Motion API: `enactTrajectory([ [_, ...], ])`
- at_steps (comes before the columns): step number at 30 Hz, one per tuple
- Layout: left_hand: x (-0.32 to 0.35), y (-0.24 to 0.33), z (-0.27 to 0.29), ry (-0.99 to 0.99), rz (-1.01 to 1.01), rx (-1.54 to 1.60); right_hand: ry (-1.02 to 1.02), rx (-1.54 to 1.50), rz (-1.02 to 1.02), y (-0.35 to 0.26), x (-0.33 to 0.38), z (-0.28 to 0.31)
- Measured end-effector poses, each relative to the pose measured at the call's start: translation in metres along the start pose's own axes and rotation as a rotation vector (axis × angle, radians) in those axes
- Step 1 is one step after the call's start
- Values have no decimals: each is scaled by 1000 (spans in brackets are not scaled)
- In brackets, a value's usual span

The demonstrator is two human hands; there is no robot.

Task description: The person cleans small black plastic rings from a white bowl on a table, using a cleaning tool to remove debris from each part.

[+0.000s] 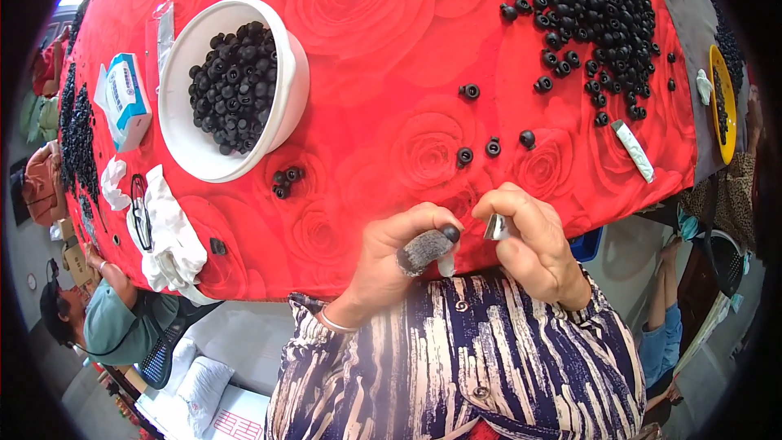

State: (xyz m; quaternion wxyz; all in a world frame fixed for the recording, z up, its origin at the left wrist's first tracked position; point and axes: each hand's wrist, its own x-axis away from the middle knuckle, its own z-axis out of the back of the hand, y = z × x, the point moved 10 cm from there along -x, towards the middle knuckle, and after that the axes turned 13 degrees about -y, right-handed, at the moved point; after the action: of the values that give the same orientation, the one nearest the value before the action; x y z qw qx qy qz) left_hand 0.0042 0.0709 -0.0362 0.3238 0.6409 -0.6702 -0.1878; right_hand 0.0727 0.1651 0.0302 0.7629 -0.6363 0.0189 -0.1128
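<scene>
Near the table's front edge, my left hand pinches a small black round part. A grey fabric cover wraps one of its digits, and a whitish strip shows just below. Close by on the right, the bent fingers of my right hand grip a small shiny metal piece; its exact kind is unclear. The two hands are apart. Beyond them, a few loose black parts lie on the red cloth, some showing holes. A white bowl at the left holds many like them.
A large pile of black parts covers the far right. A white wrapped stick, a tissue pack, white cloth and a yellow tray lie around the red-covered table. Other people sit at both sides.
</scene>
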Motion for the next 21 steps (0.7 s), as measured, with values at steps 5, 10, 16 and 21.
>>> enactTrajectory([
  [5,-2,1,-3,-20,48,-111,72,173,26,0,-2,3],
  [10,-2,4,-6,-52,-3,-114,77,225,51,-1,-5,1],
  [16,-3,2,-4,-64,13,-137,72,209,60,2,-6,-1],
  [21,-3,0,-4,-78,24,-148,72,214,79,2,-7,-1],
])
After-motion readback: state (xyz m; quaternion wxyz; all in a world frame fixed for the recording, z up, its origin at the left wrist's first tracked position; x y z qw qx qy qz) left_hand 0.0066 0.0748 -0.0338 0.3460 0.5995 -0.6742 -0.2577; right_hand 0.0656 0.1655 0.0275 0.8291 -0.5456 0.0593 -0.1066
